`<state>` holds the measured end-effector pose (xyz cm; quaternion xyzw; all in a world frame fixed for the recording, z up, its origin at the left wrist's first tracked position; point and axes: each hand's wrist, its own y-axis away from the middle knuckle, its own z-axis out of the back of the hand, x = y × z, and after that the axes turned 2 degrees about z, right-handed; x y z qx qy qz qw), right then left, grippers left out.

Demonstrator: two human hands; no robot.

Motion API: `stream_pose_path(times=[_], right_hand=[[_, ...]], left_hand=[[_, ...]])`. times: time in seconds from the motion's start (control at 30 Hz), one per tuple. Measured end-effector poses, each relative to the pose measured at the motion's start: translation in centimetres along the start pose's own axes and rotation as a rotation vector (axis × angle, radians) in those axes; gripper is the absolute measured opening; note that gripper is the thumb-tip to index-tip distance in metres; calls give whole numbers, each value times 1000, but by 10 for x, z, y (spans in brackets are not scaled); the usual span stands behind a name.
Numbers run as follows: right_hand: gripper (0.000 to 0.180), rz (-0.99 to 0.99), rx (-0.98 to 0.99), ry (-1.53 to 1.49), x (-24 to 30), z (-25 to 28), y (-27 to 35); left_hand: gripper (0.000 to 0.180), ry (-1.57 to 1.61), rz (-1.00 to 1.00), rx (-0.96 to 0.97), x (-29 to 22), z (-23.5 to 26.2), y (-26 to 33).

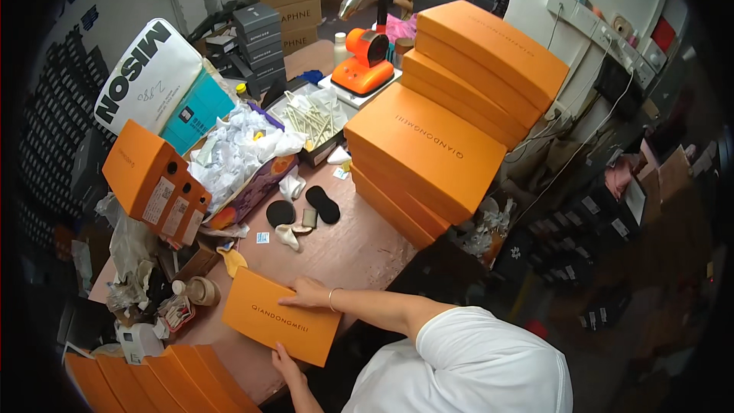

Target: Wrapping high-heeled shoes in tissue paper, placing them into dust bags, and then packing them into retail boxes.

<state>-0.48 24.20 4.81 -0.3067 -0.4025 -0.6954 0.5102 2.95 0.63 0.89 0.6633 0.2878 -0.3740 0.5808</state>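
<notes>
An orange shoe box (279,325) with dark lettering on its lid lies tilted at the near side of the table, in front of me. My left hand (287,365) grips its near edge, thumb against the side and the other fingers partly hidden. Across the far right edge of the lid reaches my right hand (310,293), its fingers bent over the box; a bracelet circles that wrist. Beyond the box are two black pads (323,205), a small beige roll (309,218) and a crumpled pale cloth (287,237).
Stacked orange boxes (424,149) stand at the right, more orange boxes (160,382) at the lower left. A carton of crumpled paper (241,149) and a tray of sticks (310,118) sit farther back. An orange machine with a metal nozzle (365,69) is behind them.
</notes>
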Motion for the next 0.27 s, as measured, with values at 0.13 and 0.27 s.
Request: stream_pose_path(times=[0.13,0.27], right_hand=[[58,-205,-5,-11,-10,-5,-13],[60,-198,82,-55,-11,-6,5]], left_hand=[[66,39,-45,49,-21,-5,-10],[78,270,58,46,-11,-18,-3]])
